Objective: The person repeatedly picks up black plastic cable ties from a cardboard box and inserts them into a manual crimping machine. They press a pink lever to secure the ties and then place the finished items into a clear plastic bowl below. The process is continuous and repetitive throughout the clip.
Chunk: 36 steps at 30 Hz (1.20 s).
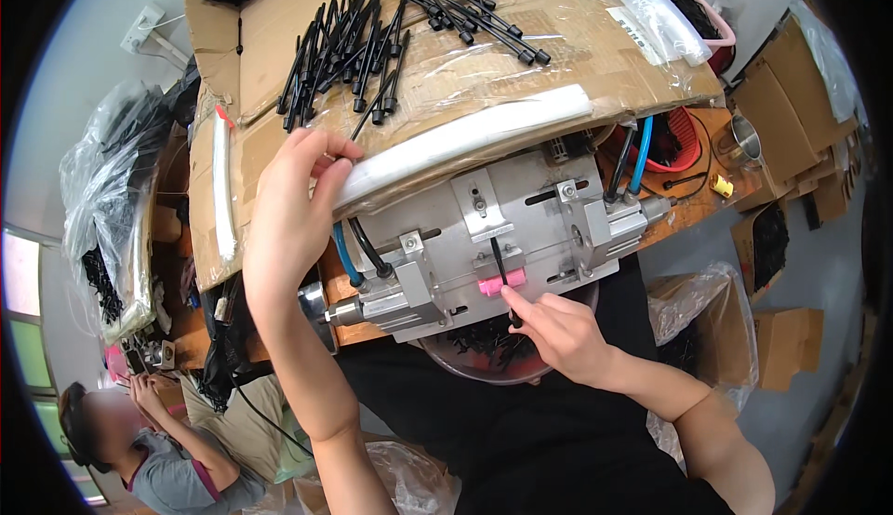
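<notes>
Near the front edge of the cardboard sheet (446, 96), my left hand (296, 194) has its fingers bent, thumb and index slightly apart. Its fingertips are beside the thin end of a black rod with a small cylindrical head (377, 113). Several more such black rods (339, 50) lie in a loose pile beyond it. My right hand (563, 336) pinches another slim black rod (499, 259), which lies across a pink block (502, 280) on the metal fixture (474, 208). The right index fingertip meets the rod at the block's near side.
Metal clamp units (595, 227) flank the block, with blue hoses (640, 157) attached. Below the fixture is a clear bowl (484, 352) of black pieces. A red basket (684, 143) and metal cup (739, 138) stand right. Another person (186, 450) sits at lower left.
</notes>
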Motion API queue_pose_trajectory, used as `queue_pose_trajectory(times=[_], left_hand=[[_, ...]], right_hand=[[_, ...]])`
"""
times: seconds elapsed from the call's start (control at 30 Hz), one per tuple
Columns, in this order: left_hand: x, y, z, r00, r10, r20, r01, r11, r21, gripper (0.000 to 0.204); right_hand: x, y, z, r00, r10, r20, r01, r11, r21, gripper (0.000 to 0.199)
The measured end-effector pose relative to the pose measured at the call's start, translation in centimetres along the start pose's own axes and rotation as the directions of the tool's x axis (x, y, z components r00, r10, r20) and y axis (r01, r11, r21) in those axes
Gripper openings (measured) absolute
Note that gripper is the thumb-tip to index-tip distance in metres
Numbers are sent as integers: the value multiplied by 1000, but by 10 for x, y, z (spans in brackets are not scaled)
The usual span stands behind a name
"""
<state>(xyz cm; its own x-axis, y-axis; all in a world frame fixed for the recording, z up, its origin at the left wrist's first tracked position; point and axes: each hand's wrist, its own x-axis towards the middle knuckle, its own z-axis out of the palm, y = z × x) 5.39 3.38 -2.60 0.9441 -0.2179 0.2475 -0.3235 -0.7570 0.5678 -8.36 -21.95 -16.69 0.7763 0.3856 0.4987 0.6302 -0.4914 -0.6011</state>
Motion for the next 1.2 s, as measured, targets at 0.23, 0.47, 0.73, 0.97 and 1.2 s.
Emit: queue_pose_trajectory(times=[0.23, 0.47, 0.73, 0.97, 1.2], left_hand=[[-86, 52, 55, 960, 106, -258, -69, 987, 148, 60], [-157, 79, 138, 995, 91, -45, -77, 964, 253, 71], [-151, 74, 151, 996, 78, 41, -85, 965, 249, 67], [-109, 77, 94, 978, 198, 62, -208, 946, 248, 64], [50, 22, 32, 947, 317, -58, -274, 886, 375, 23]], right_hand=[[26, -6, -43, 995, -76, 67, 86, 984, -156, 52], [186, 64, -109, 974, -60, -217, -37, 908, -417, 29], [213, 89, -138, 987, 131, 92, -118, 985, -129, 21], [179, 87, -144, 987, 94, -128, -118, 974, -193, 16], [198, 89, -142, 993, 21, -118, -68, 909, -410, 17]])
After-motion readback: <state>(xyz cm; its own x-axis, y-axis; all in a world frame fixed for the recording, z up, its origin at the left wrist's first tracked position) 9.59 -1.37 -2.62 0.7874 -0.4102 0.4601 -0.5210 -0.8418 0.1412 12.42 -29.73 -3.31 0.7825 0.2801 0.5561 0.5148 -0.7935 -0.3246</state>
